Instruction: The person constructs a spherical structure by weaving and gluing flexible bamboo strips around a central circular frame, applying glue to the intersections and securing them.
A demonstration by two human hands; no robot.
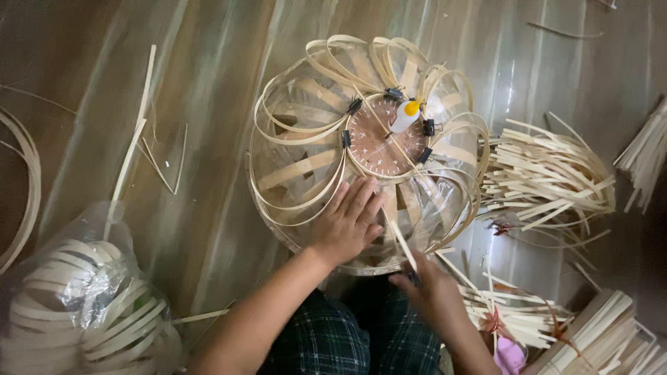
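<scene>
Nearest the viewer, the left hand lies flat and unclenched on the near side of a bamboo frame standing on the wooden floor, while the right hand pinches a thin strip at the frame's near rim. The frame is a round dome of pale looped slats, probably light, springy and easily cracked, best steadied at its rim or hub. At its centre a brown disc holds black clips and a small white bottle; loose strips lie right of it, bagged coils to the left.
</scene>
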